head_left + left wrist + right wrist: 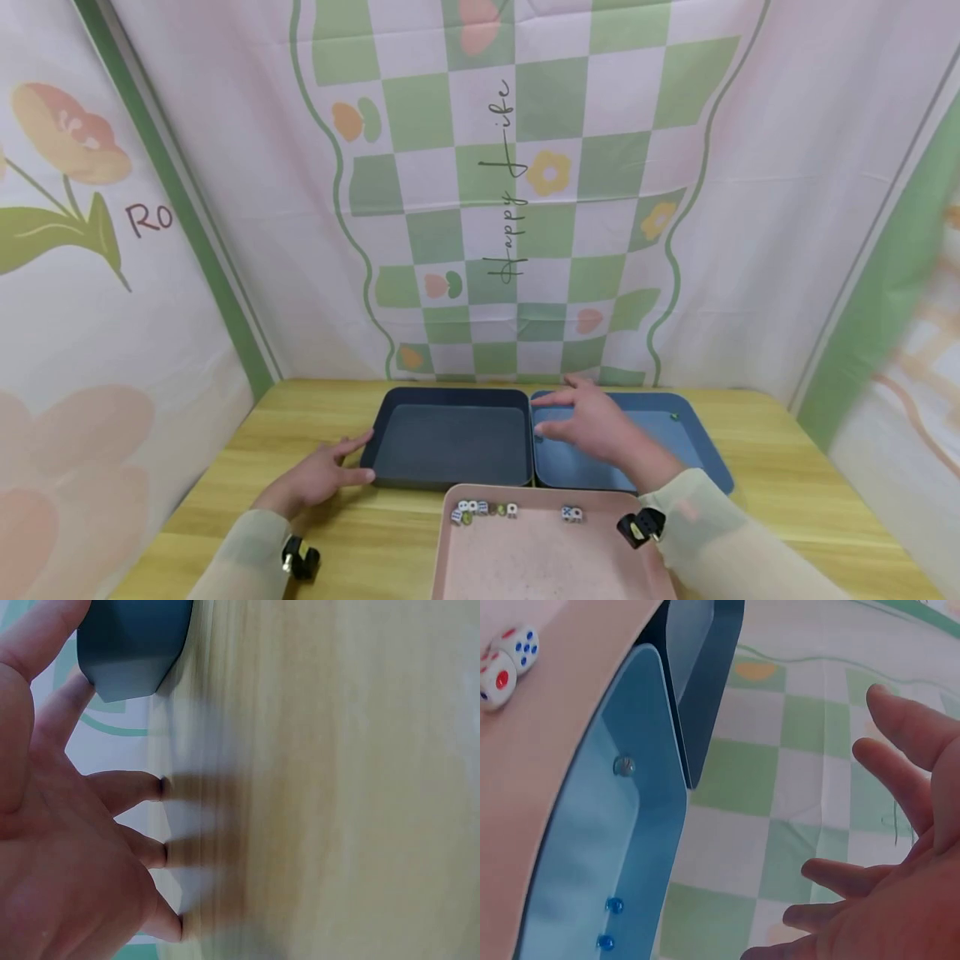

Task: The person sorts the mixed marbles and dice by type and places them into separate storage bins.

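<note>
My left hand point(318, 479) rests its thumb and forefinger at the left wall of a dark navy tray point(450, 446). In the left wrist view, that hand point(75, 855) has its other fingertips down near the wooden surface, beside the tray's corner point(135, 656). Over the left part of a blue tray point(660, 442), my right hand point(596, 421) hovers with spread fingers and nothing in them. The right wrist view shows a clear marble point(624, 766) and blue marbles point(614, 905) inside that tray. A small green piece point(675, 417) lies at its right side.
A pink tray point(540, 558) stands nearest me, against the front of the other two. Several dice point(468, 506) and small green balls point(501, 510) sit at its far left, with a pair of dice point(572, 514) farther right. A patterned curtain point(517, 208) hangs behind the table point(360, 550).
</note>
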A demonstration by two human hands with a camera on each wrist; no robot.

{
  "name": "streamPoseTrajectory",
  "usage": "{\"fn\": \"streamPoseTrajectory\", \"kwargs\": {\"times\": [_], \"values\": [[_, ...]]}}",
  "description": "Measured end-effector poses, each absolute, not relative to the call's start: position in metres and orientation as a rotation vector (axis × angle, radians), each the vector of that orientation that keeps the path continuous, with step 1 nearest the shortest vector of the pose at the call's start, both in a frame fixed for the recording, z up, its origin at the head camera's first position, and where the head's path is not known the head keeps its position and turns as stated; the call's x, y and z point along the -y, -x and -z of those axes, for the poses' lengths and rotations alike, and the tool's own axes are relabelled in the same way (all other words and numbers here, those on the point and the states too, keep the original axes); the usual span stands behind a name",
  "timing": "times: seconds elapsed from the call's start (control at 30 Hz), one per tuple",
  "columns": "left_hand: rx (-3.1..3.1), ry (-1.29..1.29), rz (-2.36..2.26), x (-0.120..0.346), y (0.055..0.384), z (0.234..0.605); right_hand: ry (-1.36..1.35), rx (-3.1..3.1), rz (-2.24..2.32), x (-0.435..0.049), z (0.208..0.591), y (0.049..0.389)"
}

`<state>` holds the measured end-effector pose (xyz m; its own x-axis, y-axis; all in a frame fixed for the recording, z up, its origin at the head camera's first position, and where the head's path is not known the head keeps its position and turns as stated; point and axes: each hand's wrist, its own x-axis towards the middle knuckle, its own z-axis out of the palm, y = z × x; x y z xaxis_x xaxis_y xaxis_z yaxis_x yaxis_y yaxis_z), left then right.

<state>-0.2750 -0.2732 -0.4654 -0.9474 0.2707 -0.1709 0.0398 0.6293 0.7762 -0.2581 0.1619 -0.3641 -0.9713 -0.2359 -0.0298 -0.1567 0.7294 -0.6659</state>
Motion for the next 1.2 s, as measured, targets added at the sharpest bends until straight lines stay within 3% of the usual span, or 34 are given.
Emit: {"fn": "streamPoseTrajectory", "kwargs": {"times": [1.2], "values": [[-2.583, -0.229, -1.207, 0.272, 0.274, 0.463, 0.906, -2.761, 0.512, -0.126, 0.419, 0.236]]}}
